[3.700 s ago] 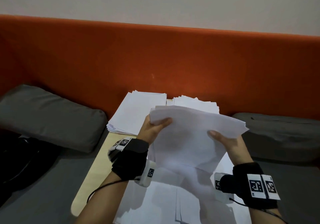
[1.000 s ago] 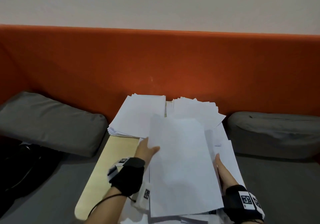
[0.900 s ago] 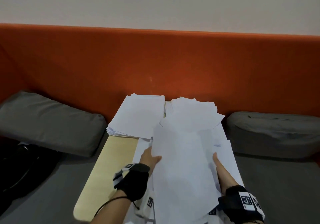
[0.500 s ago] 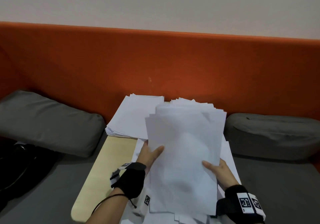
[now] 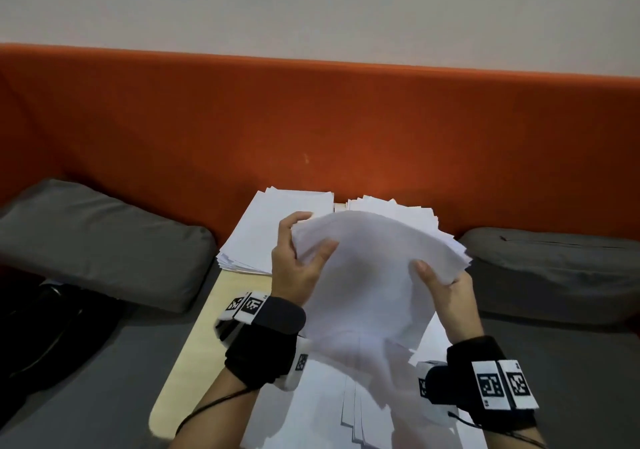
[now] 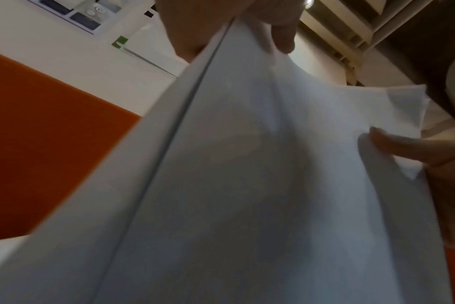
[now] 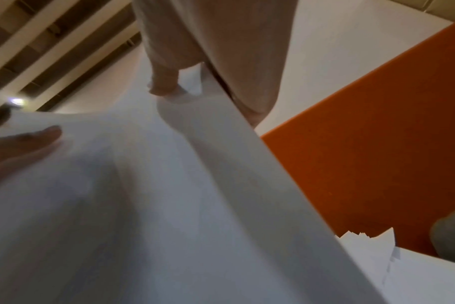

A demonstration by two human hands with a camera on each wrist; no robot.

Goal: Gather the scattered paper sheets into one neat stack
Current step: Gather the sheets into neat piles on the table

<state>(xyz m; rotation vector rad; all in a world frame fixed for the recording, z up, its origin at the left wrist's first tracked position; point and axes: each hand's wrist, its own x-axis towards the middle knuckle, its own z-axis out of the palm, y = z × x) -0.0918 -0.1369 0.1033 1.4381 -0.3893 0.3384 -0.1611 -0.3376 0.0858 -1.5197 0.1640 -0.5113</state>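
I hold a bundle of white paper sheets raised above the table, its top edge bowed over. My left hand grips the bundle's left edge, thumb in front and fingers behind. My right hand pinches its right edge, thumb on the near face. In the left wrist view the bundle fills the frame; likewise in the right wrist view. A tidy stack lies at the table's far left. An uneven pile sits behind the bundle. Loose sheets lie spread near me.
The light wooden table stands between two grey cushions, one on the left and one on the right. An orange padded backrest runs behind. A dark bag lies at the lower left.
The bundle lay flat over the table a second ago; both hands have since lifted it upright and higher, and its top now curls over.
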